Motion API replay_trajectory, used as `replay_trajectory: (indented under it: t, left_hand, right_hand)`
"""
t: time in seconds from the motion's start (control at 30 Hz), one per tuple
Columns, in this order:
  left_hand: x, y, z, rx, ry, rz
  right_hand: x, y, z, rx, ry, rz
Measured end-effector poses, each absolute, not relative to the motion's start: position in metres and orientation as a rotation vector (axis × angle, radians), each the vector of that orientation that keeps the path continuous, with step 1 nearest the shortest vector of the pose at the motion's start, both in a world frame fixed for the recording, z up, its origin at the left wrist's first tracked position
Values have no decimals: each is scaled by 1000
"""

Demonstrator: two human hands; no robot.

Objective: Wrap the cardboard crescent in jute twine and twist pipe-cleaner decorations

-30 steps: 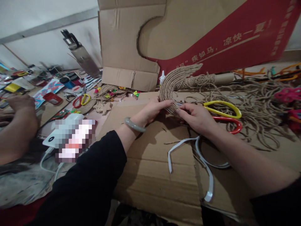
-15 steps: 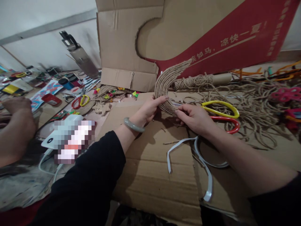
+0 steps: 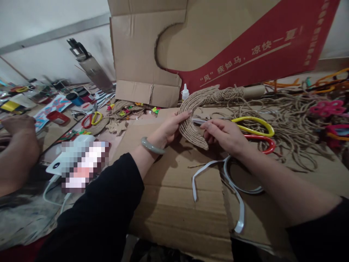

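A curved, crescent-shaped piece of jute cord (image 3: 188, 127), made of several strands side by side, is gripped by my left hand (image 3: 173, 127), thumb on top and fingers beneath. Its lower end points free toward me. Just right of it, my right hand (image 3: 222, 136) is closed with bent fingers; what they hold, if anything, is hidden. Large scissors with yellow and red handles (image 3: 255, 125) lie behind the right hand, which partly covers them. A pale, blade-like tip (image 3: 198, 121) shows near my right thumb.
Cardboard (image 3: 177, 203) lies under my hands, with a white strip (image 3: 240, 214) on it. Loose jute cord (image 3: 286, 123) spreads right. A cord-wound tube (image 3: 253, 91) and a white-capped glue bottle (image 3: 185, 92) stand behind. Left are a power bank (image 3: 61, 160), small scissors (image 3: 91, 120) and another person's arm (image 3: 19, 149).
The crescent's upper end has tipped down and its lower end has come free of my right fingers. My right hand now sits slightly apart from the cord. The glue bottle has come into view.
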State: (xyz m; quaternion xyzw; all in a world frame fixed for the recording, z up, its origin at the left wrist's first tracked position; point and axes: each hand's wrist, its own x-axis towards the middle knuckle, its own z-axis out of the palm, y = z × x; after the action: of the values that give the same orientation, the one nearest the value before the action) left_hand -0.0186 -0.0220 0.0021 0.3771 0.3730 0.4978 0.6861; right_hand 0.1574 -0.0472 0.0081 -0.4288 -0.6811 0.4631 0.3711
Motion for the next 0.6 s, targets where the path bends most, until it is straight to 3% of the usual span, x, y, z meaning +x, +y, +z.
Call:
replay_trajectory:
  t: [0.2, 0.6]
  left_hand:
    - [-17, -31, 7, 911, 769, 926]
    - [-16, -32, 5, 992, 757, 909]
  right_hand:
    - [159, -38, 6, -1012, -1363, 1183]
    - [158, -42, 10, -990, -1322, 1140]
